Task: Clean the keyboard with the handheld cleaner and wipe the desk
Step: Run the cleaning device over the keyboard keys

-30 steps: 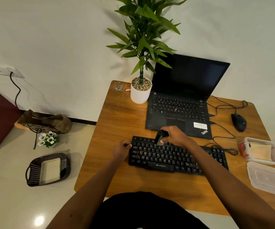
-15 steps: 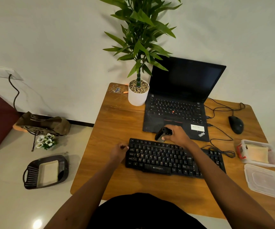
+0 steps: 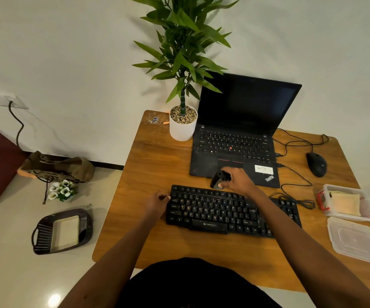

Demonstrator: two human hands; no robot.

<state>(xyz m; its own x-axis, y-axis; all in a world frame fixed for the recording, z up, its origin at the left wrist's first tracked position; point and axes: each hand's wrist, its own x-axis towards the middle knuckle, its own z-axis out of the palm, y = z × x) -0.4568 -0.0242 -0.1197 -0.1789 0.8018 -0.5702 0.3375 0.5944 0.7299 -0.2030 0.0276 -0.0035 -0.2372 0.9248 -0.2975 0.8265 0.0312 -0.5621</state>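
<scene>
head view | right hand (image 3: 238,182) wrapped around black handheld cleaner (image 3: 218,179), nozzle at zebronics keyboard (image 3: 224,213) top edge | left hand (image 3: 156,204) pinches keyboard's left end, apparently bracing it | wooden desk (image 3: 157,165) unwiped

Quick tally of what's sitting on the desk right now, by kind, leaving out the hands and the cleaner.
Keyboards: 1, the black keyboard
Laptops: 1, the laptop
Mice: 1, the mouse
Potted plants: 1, the potted plant
Plastic containers: 1, the open container
Container lids: 1, the lid
Total: 6
</scene>
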